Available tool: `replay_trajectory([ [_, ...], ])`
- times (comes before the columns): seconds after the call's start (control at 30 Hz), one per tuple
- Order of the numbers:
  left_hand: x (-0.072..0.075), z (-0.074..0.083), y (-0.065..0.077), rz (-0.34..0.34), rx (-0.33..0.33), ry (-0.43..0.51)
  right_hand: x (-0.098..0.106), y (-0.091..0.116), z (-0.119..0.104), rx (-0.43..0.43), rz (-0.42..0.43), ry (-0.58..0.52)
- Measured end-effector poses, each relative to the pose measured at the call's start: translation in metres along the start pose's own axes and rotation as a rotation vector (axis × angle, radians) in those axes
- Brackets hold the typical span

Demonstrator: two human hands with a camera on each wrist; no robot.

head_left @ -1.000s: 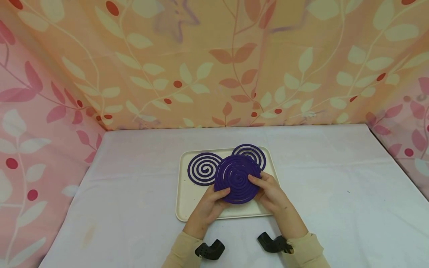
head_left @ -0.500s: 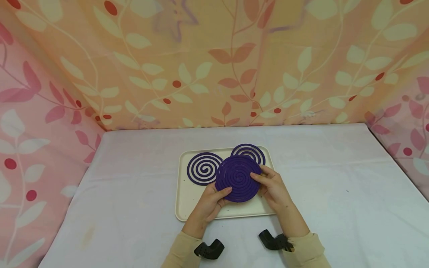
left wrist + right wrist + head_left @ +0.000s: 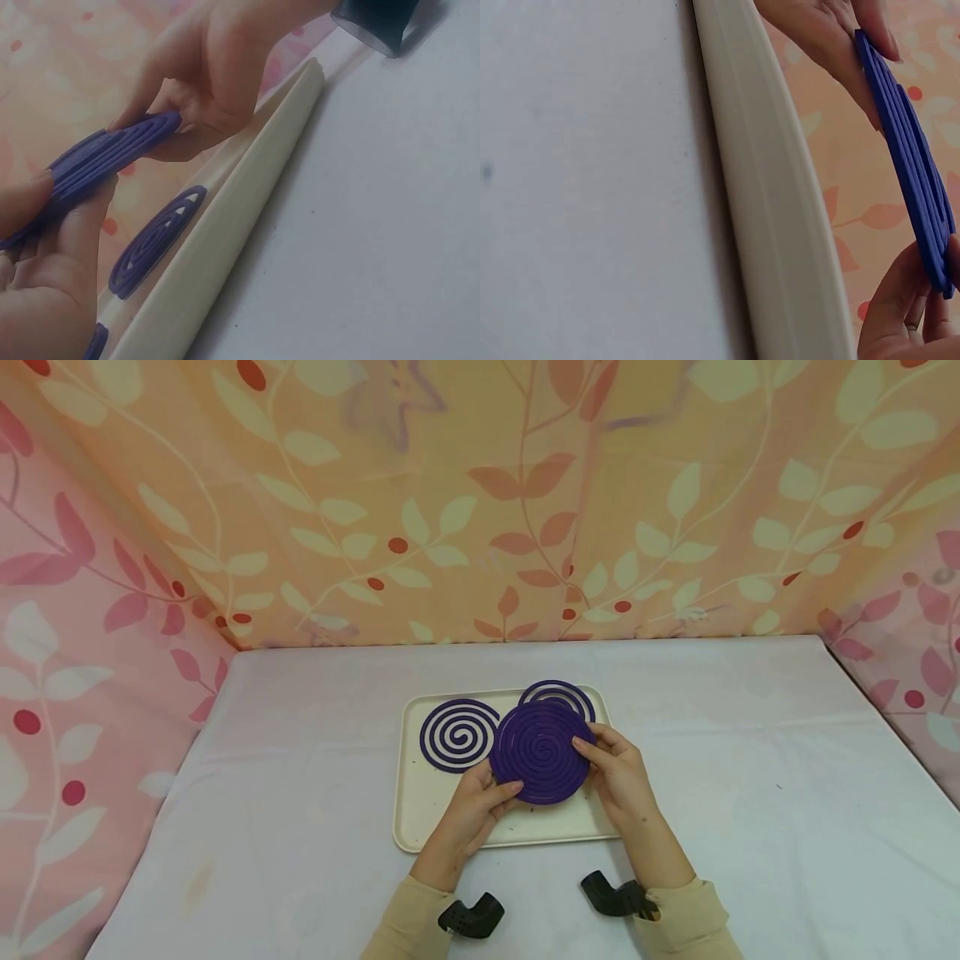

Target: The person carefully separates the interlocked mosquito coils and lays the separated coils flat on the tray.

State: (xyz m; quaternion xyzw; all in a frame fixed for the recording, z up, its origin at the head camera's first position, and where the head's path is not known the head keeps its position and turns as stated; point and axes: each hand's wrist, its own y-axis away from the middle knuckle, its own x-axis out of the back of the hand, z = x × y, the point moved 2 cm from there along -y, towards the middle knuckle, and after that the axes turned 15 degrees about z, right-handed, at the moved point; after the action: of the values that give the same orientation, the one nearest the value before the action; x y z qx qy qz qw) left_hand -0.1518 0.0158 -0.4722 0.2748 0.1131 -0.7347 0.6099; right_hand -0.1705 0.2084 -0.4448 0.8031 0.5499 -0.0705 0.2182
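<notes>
A pair of purple mosquito coils, nested into one nearly solid disc, is held tilted above the tray. My left hand grips its lower left edge, thumb on the face and fingers behind. On the right edge, my right hand pinches it the same way. Seen edge-on in the left wrist view, the nested coils show a slight step between their layers; in the right wrist view the coils look the same. One separate coil lies at the tray's left, and another coil is partly hidden behind the disc.
The cream tray with a raised rim sits mid-table on a white cloth, dotted with small dark crumbs. Black curved pieces are attached at both wrists. Floral curtains close off the back and sides.
The held disc and both hands have shifted a little up and to the right. The right hand's hold has moved higher along the edge. The coils on the tray have stayed put.
</notes>
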Motion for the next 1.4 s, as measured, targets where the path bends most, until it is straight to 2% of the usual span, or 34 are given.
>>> replay_trajectory([
  [0.33,0.003,0.002,0.000,-0.054,0.015,-0.011,0.005,-0.004,-0.004,0.001,0.045,0.020],
  [0.4,0.004,0.003,0.000,-0.035,0.005,0.006,0.006,-0.004,-0.004,0.003,0.048,0.029],
  [0.67,0.012,0.010,-0.006,0.135,-0.029,0.091,0.008,-0.004,-0.004,-0.002,0.017,0.048],
  [0.87,0.016,0.012,-0.007,0.156,-0.035,0.087,0.007,-0.003,-0.003,0.003,0.000,0.056],
  [1.03,0.016,0.013,-0.006,0.132,-0.032,0.086,0.006,-0.003,-0.003,-0.004,0.023,0.045],
  [1.27,0.013,0.010,-0.006,-0.009,-0.014,0.033,0.007,-0.003,-0.003,-0.060,0.089,-0.054],
  [1.4,0.014,0.009,-0.007,-0.015,-0.051,0.004,0.006,-0.003,-0.002,-0.077,0.077,-0.088],
])
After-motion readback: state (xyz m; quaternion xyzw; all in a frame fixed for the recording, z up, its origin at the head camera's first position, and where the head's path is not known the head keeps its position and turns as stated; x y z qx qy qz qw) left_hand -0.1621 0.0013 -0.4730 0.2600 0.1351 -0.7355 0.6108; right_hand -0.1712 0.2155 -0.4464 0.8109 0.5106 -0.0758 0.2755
